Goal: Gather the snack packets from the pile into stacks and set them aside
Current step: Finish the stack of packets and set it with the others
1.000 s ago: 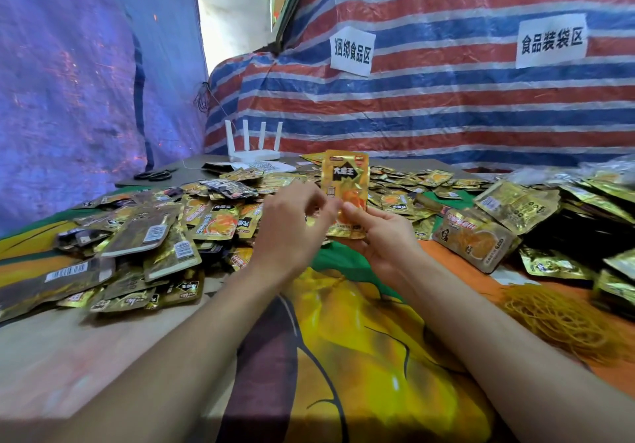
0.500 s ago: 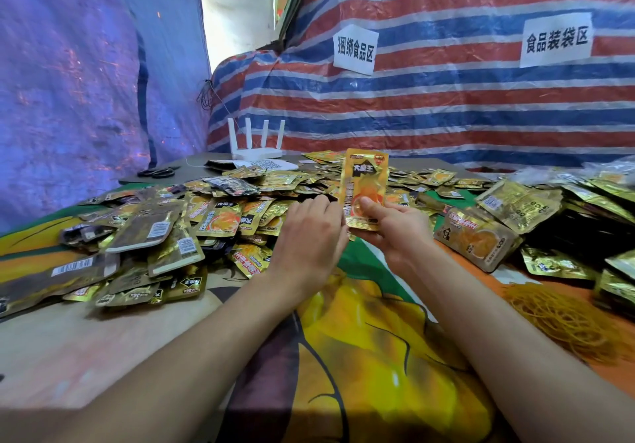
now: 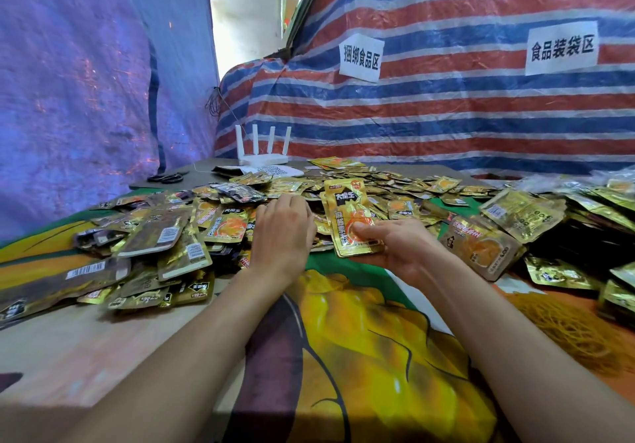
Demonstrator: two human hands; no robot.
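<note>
your cloth-covered table shows yellow, green and orange print. loose snack packets sprawl over it from nine o'clock round to one. at two and three o'clock, heaped packets lie thick. a tangle of rubber bands sits at four. far back, scissors lie at eleven, and a white router stands at twelve beside a printed sheet.

— Where does my single feed look from?
— From the wearer's head, facing forward and down along both forearms.
— How near?
— Close. The left hand and the right hand, which grips a packet, sit mid-frame. The wide lens also takes in the table, the pile and the striped tarp behind.
</note>
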